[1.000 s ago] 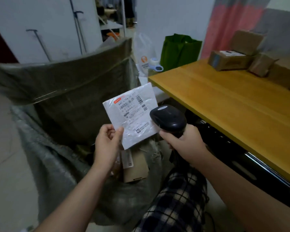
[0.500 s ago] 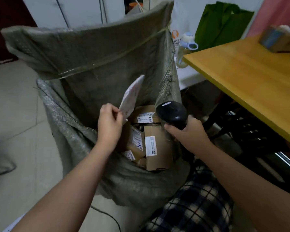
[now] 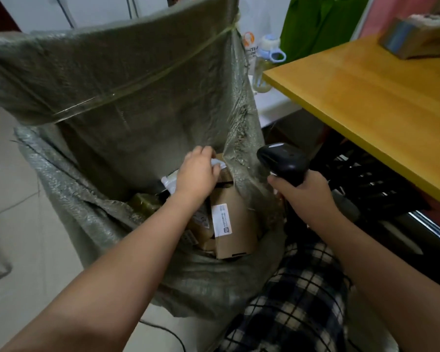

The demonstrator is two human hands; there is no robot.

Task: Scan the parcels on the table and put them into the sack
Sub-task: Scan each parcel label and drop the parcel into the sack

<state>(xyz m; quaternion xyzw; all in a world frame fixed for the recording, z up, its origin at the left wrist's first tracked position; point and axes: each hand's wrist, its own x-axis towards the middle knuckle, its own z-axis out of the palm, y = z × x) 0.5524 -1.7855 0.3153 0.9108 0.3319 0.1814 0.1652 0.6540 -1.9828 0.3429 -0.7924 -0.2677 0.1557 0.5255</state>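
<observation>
Parcel nearly stowed: the left hand (image 3: 198,171) has carried the scanned white mailer (image 3: 168,181) down into the sack (image 3: 112,85), fingers still pinching it over cardboard boxes (image 3: 235,224). Just beside it, the right hand (image 3: 306,196) grips the barcode scanner (image 3: 282,161).

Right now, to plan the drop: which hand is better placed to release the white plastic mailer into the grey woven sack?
Left. The left hand holds the white plastic mailer inside the grey woven sack; the right hand grips the black handheld scanner outside it.
</observation>
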